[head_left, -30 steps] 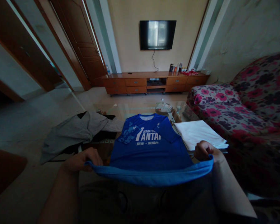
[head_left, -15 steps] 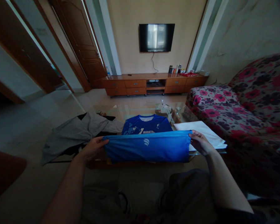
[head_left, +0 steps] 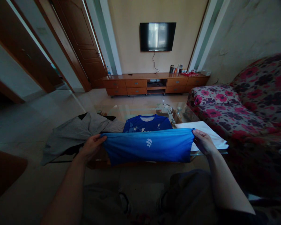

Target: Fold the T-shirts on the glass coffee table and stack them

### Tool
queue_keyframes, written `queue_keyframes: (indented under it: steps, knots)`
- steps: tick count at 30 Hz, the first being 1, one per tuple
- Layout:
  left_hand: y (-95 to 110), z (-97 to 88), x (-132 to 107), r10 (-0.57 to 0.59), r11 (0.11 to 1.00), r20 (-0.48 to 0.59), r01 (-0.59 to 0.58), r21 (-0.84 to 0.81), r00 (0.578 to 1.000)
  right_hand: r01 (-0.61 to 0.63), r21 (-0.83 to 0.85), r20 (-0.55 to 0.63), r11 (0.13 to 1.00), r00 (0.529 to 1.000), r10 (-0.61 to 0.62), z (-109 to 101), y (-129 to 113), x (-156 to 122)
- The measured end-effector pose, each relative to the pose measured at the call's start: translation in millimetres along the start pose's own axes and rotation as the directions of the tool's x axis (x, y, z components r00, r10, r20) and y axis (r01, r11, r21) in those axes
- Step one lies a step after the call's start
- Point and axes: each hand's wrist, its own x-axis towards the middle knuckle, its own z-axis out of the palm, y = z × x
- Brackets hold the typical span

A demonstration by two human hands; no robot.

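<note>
A blue sports shirt lies on a glass coffee table, its lower half folded up over the chest print so a small white logo faces me. My left hand pinches the hem's left corner. At the hem's right corner my right hand grips the cloth the same way. Only the collar and shoulders show beyond the fold.
A grey garment is spread on the table's left part. A folded white cloth lies just right of the shirt. A floral sofa fills the right side. A wooden TV cabinet stands at the far wall.
Both hands lifted the shirt's hem from near my lap and carried it forward over the chest print, folding the shirt in half; the fold has advanced slightly in the last half second.
</note>
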Motion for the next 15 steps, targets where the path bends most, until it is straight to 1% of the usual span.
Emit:
queue_keyframes:
  steps: [5,7,10,12,15]
  knots:
    - [3,2.6,-2,0.049,0.998,-0.052,-0.05,-0.029,0.997,0.041,-0.018,-0.01,0.999,0.999,-0.041,3,-2,-1]
    - [5,4.1,-3,0.045,0.998,-0.045,-0.047,-0.047,0.998,0.059,-0.015,-0.037,0.998,0.998,-0.06,5,-2,0]
    - [8,4.2,-5,0.03,0.997,-0.002,-0.03,-0.072,1.0,0.079,-0.007,-0.079,0.997,0.994,-0.079,7,-5,-1]
    - [9,-0.5,-8,0.024,0.997,0.016,-0.023,-0.069,1.0,0.078,-0.007,-0.078,0.997,0.994,-0.079,5,-7,-4]
    - [11,-15.9,-19,0.005,0.999,0.055,-0.003,-0.032,0.998,0.011,-0.017,0.012,1.0,1.0,-0.01,-4,-12,-15]
